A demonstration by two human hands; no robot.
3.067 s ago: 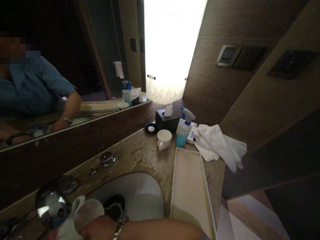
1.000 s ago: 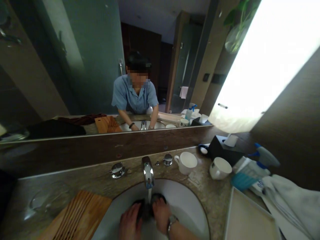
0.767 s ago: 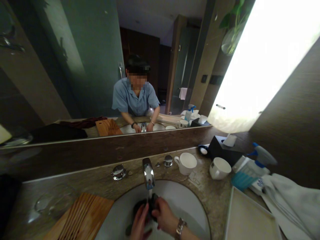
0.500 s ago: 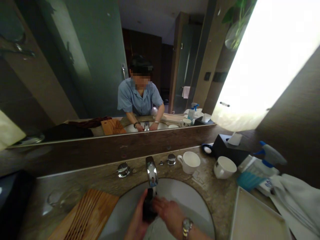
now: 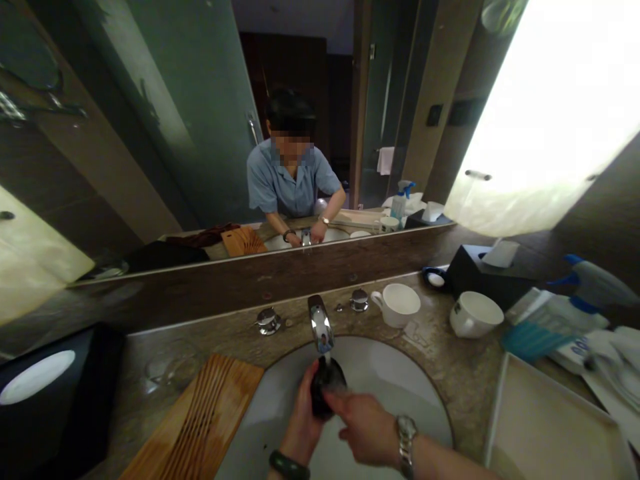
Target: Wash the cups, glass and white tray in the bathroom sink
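Over the white sink basin [image 5: 400, 393], my left hand [image 5: 304, 427] grips a dark cup [image 5: 326, 387] from the left and holds it upright. It sits right under the chrome faucet [image 5: 321, 327], and a thin stream of water falls onto it. My right hand [image 5: 366, 425], with a metal watch on the wrist, reaches in from the right and its fingers press on the cup's near side. The cup's lower part is hidden behind my fingers.
Two white cups [image 5: 400, 305] [image 5: 475, 315] stand on the stone counter at the right. Nearby are a black tissue box [image 5: 475, 273], a blue spray bottle [image 5: 555, 313], white cloths and a white tray [image 5: 545, 427]. A wooden slatted tray [image 5: 200, 420] and a black box [image 5: 45, 393] lie at the left.
The dark cup has come up from the basin bottom to just under the faucet, now upright in my left hand. My view shifted left and down, and a second white cup now stands by the tap.
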